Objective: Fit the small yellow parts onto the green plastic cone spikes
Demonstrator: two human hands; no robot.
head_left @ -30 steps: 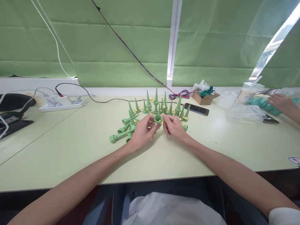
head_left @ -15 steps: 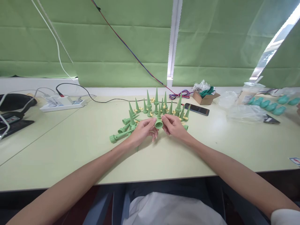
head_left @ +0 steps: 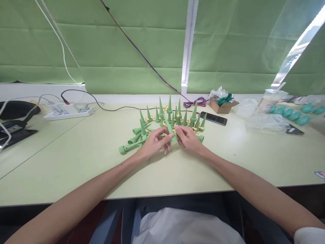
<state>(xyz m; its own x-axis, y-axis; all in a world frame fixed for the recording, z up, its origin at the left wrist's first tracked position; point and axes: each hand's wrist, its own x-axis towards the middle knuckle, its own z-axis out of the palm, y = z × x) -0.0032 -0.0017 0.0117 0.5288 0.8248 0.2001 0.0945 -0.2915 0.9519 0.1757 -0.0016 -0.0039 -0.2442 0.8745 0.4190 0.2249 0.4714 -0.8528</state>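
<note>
Cone (head_left: 169, 129): over table (head_left: 76, 159), before standing cones (head_left: 172, 113)
Grip: left hand (head_left: 153, 144) and right hand (head_left: 186, 138) both pinch it
Risk: a careless elbow or slip may topple the upright ones; small yellow part could drop

A black phone (head_left: 213, 118) lies near a cardboard box (head_left: 223, 106); power strip (head_left: 67, 112) far left.
</note>
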